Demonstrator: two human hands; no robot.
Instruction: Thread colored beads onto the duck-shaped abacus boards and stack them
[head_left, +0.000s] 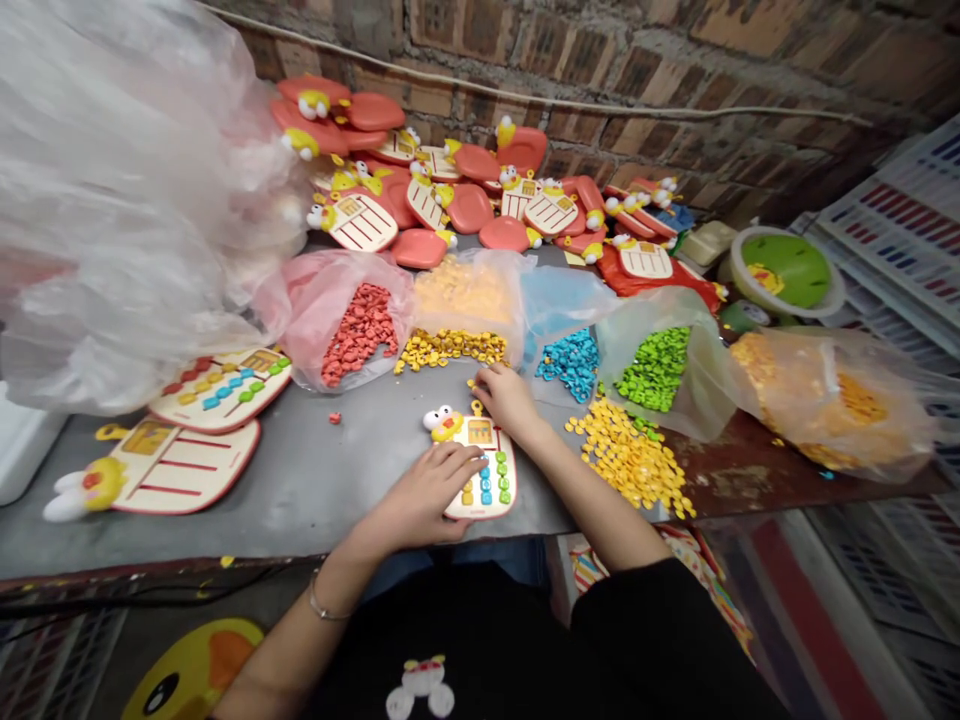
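Note:
A cream duck-headed board [480, 508] with a red rim lies at the table's front edge, bearing rows of yellow, blue and green pieces. My left hand [431, 490] is on its left side, fingers over the board and closed around its edge. Just above the board's top right, my right hand [504, 392] has its fingertips pinched by a small yellow piece [472, 384], beside the yellow pile [450, 348]. Bags of red pieces [360, 335], blue pieces [568, 362] and green pieces [656, 368] stand open behind.
Two more boards [195, 465] lie at the left, below large clear plastic bags [142, 200]. Loose yellow pieces [634, 455] spread at the right near a tied bag [840, 400]. Red-backed boards [471, 208] are heaped along the brick wall. One red piece [334, 418] lies alone.

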